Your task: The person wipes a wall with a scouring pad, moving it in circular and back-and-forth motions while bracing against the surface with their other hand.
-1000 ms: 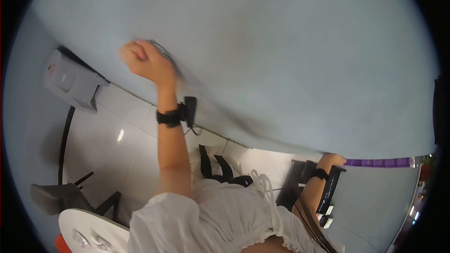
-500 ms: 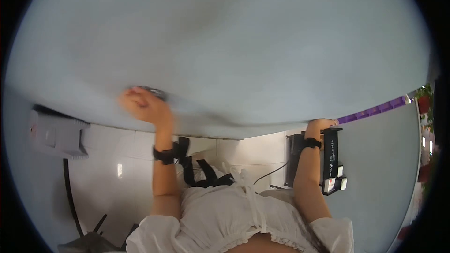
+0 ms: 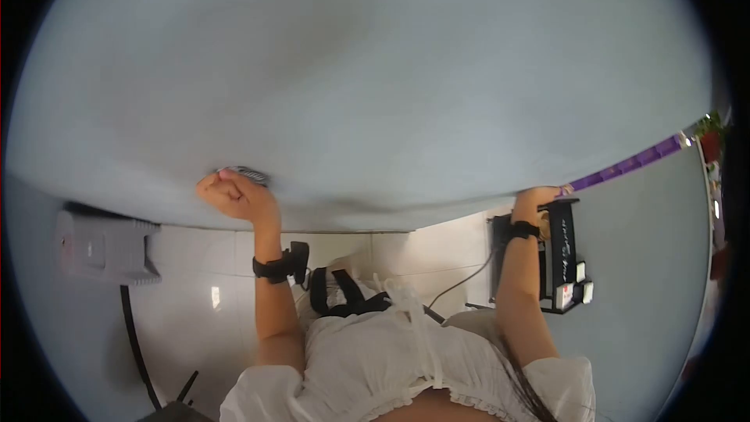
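My left hand (image 3: 237,198) is closed in a fist, wrist up, at the lower left edge of a broad blue-grey surface (image 3: 406,94). A small dark object with light stripes (image 3: 251,175) shows beside its fingers; its kind does not show. A black band with a small box (image 3: 283,262) is strapped round that wrist. At the right, my right hand (image 3: 538,195) is near the surface's edge, its fingertips at the near end of a long purple strip (image 3: 625,166) with compartments. Its fingers are mostly hidden. A black band (image 3: 524,230) circles this wrist too.
A black rack (image 3: 557,258) with white lettering and small white boxes stands just below my right hand. At left is a grey plastic box (image 3: 105,244) with a dark strip beneath it. Pale tiles (image 3: 211,262) cover the floor. Potted plants (image 3: 709,137) line the far right.
My left hand is slightly lower in view and less blurred, with the striped object still beside its fingers. My right hand and the purple strip sit slightly higher; the whole view has tilted a little.
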Tool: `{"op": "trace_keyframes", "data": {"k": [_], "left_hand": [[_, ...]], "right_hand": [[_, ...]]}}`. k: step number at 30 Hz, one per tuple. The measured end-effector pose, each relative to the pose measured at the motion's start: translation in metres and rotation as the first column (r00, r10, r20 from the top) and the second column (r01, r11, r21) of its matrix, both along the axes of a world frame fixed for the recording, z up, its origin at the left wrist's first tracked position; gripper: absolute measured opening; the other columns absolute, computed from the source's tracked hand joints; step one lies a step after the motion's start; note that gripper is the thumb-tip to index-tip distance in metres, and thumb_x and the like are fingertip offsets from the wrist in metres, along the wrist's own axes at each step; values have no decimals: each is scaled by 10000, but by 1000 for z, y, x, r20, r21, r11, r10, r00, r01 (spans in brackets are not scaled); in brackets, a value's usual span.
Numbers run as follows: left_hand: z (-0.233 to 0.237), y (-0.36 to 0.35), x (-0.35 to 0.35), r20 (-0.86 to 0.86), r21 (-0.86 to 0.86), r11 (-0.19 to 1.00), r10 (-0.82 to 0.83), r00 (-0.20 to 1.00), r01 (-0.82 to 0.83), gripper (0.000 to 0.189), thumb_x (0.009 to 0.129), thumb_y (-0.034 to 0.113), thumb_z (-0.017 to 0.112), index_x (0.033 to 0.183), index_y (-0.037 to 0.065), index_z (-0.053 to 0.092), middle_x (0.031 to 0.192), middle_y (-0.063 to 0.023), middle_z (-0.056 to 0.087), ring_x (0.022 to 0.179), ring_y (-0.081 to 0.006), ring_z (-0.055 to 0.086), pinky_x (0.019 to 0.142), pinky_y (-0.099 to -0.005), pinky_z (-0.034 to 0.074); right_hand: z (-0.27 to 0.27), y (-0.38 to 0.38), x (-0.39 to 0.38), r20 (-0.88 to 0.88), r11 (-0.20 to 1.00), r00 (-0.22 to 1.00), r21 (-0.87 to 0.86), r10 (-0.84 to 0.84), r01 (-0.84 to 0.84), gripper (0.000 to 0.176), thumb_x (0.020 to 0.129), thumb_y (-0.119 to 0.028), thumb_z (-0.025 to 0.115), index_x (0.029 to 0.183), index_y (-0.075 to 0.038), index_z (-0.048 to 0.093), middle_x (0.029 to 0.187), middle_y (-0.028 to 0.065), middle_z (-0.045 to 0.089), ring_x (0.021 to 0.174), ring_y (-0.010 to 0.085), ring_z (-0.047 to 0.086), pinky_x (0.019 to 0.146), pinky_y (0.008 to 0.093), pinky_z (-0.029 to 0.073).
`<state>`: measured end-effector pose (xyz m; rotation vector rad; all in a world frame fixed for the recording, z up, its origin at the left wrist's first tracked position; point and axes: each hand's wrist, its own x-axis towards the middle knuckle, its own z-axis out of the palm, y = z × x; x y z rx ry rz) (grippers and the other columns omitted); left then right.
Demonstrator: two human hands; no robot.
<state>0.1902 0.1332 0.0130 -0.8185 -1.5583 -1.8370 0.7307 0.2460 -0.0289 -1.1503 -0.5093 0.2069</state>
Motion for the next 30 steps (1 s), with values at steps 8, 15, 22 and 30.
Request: {"op": "trace_keyframes", "data": {"k": [8,15,22,30], "left_hand": [[114,4,-80,88,277,958,57,994,-79,298,937,83,466,717,83,265,754,-16,306,657,-143,293,614,-284,314],[30,8,-50,246,141,984,71,967,-108,295,951,90,455,722,81,269,748,-16,299,666,-139,295,613,-291,304],[-101,-6,-11,681,-60,980,-97,725,188,217,953,110,472,785,82,336,788,-9,342,729,-114,337,687,-265,353],[17,42,-50,570,40,986,-154,807,161,220,952,158,490,796,69,363,804,-28,413,761,-137,386,737,-290,378]], "right_hand": [[-1,-6,5,10,999,1000,-50,-4,4,519,984,-421,256,1155,-34,557,1088,95,629,885,236,614,756,321,479],[-4,7,8,9,997,1000,-76,15,-14,503,988,-407,265,1151,-31,558,1086,98,631,885,239,617,755,327,482],[-11,29,13,7,991,998,-122,57,-56,488,992,-393,275,1146,-27,559,1085,100,634,885,242,620,753,334,485],[-26,55,18,-13,983,1000,-182,27,-29,470,997,-376,286,1141,-23,560,1083,104,637,884,246,624,751,341,488]]}}
